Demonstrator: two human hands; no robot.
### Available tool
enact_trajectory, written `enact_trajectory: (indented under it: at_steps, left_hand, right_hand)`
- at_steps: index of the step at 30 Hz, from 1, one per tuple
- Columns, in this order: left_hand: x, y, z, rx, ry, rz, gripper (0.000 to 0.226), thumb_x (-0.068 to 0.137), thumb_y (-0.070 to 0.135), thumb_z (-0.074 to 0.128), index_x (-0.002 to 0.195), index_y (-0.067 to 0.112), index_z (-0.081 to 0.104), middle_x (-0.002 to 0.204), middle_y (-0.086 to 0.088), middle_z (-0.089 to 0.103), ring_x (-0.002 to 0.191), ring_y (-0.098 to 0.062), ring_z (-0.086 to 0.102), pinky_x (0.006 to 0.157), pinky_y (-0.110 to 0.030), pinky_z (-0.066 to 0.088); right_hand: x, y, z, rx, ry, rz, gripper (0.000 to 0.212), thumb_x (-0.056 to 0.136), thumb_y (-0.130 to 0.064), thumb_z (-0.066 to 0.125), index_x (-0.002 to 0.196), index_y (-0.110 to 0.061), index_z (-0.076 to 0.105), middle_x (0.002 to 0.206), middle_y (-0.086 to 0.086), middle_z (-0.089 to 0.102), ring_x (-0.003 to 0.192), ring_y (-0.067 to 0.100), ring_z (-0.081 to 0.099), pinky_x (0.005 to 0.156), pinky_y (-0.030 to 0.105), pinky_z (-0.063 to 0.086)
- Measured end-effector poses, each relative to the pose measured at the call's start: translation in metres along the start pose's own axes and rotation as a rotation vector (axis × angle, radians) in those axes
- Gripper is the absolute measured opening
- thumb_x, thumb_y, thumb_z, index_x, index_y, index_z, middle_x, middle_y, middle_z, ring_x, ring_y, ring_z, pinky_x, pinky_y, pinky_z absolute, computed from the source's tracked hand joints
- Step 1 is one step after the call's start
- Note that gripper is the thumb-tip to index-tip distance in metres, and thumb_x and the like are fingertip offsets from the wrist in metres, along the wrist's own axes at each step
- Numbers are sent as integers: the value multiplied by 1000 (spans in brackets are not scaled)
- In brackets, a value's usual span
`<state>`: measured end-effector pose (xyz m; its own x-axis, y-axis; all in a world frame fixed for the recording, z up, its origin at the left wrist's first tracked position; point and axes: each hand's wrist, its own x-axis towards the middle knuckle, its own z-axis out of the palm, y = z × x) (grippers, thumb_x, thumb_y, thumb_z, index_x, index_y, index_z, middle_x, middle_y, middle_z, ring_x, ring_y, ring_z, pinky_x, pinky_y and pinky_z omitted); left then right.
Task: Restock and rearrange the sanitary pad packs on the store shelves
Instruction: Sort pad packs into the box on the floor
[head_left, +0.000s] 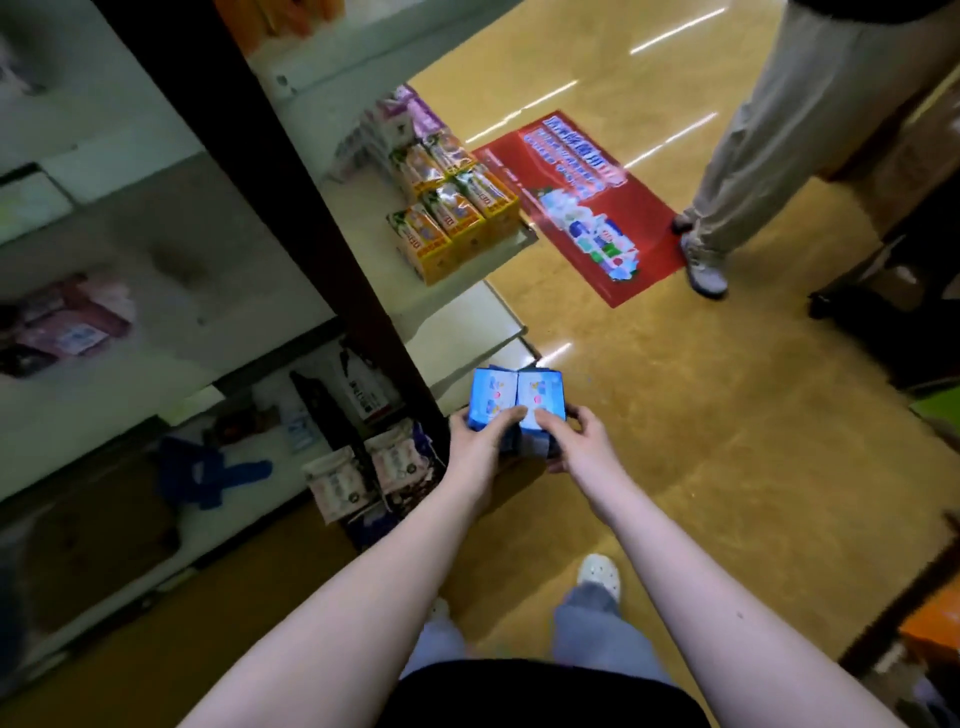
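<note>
Two blue sanitary pad packs sit side by side in front of me, held up over the floor near the shelf's dark upright post. My left hand grips the left pack with the thumb on top. My right hand grips the right pack, its thumb on the pack's face. More dark blue packs seem to lie under my hands, mostly hidden. White and pink pad packs stand on the bottom shelf just left of my left hand.
Yellow and orange packs and purple packs fill a shelf end. A dark post divides the shelving. A red floor mat lies ahead. Another person's legs stand at the right. Dark goods crowd the right edge.
</note>
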<state>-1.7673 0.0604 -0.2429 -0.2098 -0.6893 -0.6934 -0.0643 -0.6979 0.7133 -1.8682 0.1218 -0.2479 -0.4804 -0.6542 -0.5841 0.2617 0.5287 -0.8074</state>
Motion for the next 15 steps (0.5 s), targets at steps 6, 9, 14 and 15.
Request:
enact_trajectory:
  at_steps: [6,9,14,15]
  left_hand:
    - [11,-8,24,-82,243,6,52,81,20,75,120,13,40,119,-11,56,82,-18,62,68,-32,55]
    - [12,-22,31,-119,302,-54,56,81,17,75,123,11,38,118,-12,54,78,-17,60,66,-31,53]
    - [28,-34,39,-61,382,-129,91,49,33,90,122,14,38,127,-14,49,102,-27,60,66,-30,52]
    - [39,-38,38,-32,397,-157,99,41,37,87,124,15,37,130,-14,45,109,-29,57,70,-32,54]
  right_hand:
    - [50,-12,-37,-68,-71,63,24,90,-30,65,106,-14,55,100,10,63,67,12,54,47,14,40]
    - [69,-5,-47,-94,-113,72,34,86,-29,70,113,-10,59,114,14,64,93,25,62,70,28,47]
    - [91,3,-50,-210,-109,116,62,80,-27,77,129,-6,45,119,10,56,106,26,59,87,32,46]
    - [100,7,-50,-233,-99,112,66,78,-27,78,130,-6,43,117,9,56,103,25,58,82,29,45]
